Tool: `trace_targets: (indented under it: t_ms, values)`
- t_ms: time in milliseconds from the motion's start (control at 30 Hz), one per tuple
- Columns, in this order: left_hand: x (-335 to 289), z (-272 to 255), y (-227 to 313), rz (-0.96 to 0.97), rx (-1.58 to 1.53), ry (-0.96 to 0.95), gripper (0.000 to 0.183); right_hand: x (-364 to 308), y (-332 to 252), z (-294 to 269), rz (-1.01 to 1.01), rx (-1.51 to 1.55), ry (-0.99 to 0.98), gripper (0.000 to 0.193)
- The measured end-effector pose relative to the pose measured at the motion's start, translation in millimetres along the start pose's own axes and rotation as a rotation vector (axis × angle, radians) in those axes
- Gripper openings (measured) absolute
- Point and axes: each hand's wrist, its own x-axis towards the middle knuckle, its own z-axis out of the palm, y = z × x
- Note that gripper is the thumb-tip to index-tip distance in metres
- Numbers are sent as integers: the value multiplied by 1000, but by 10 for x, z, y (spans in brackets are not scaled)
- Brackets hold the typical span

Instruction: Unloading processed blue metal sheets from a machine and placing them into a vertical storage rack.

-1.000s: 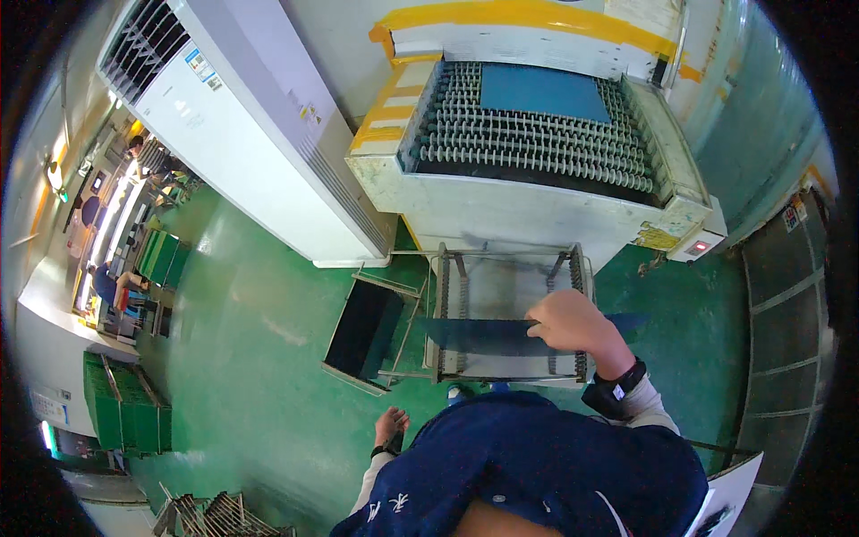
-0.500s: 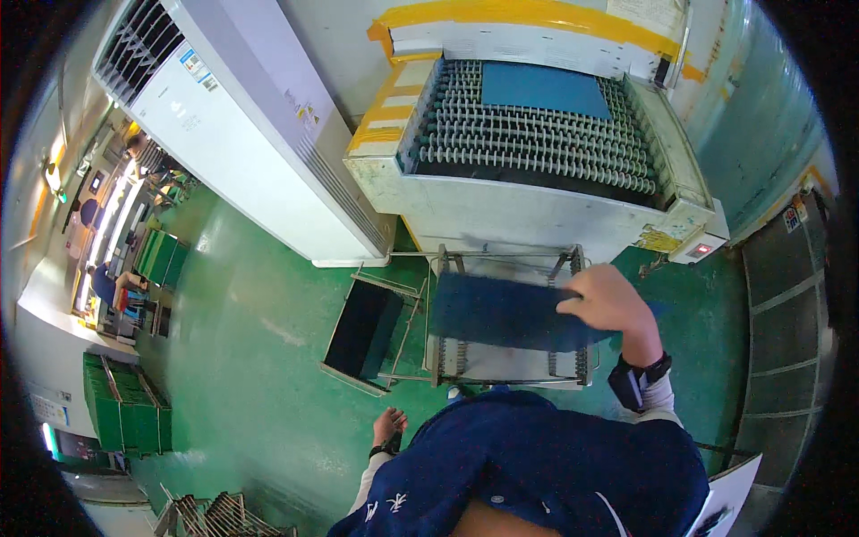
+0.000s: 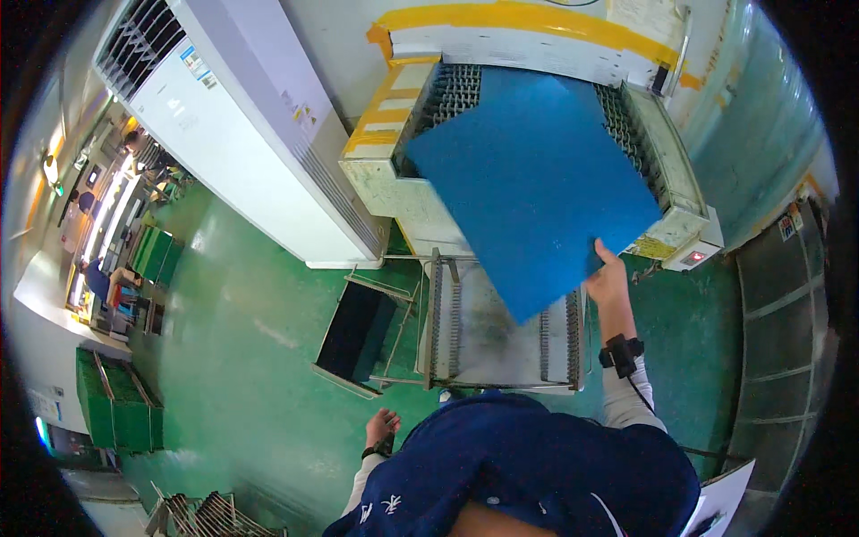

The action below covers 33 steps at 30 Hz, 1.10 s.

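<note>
My right hand [image 3: 608,276] grips a large blue sheet [image 3: 546,197] by its near right edge. The sheet is held up at a slant, turned cornerwise, between the metal rack [image 3: 442,313] and the roller machine [image 3: 371,170]. Its far part hides most of the rollers [image 3: 455,91]. A second blue sheet [image 3: 501,82] shows behind it on the rollers; how far it extends is hidden. Down at my side, my left hand [image 3: 383,426] holds nothing, its fingers loosely curled and slightly apart. The rack in front of me has toothed rails and a pale flat base.
A smaller tilted frame with dark panels [image 3: 356,327] stands left of the rack. A tall white air conditioner [image 3: 242,134] flanks the machine. Green-sided carts [image 3: 116,403] and metal racks [image 3: 210,517] are at far left. Grey framed panels [image 3: 783,331] line the right. People sit at a distant bench.
My right hand has lowered and turned the sheet from nearly edge-on over the rack to broad face up, its far side now over the rollers. My left hand stays low at my side.
</note>
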Motion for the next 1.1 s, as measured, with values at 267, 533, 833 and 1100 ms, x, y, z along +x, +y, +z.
trace_targets:
  t_ms: [267,533,833,1100]
  values:
    - [-61,-106,-36,19,-15,16,41,394,315,-162,36,118,73,19]
    - [6,-252,-122,26,-14,63,42,617,438,-184,212,25,58,22]
    - [21,-317,-158,39,-47,33,42,752,537,-33,212,-2,80,23]
    - [-93,-257,-166,106,-122,5,41,972,599,10,170,60,75,24]
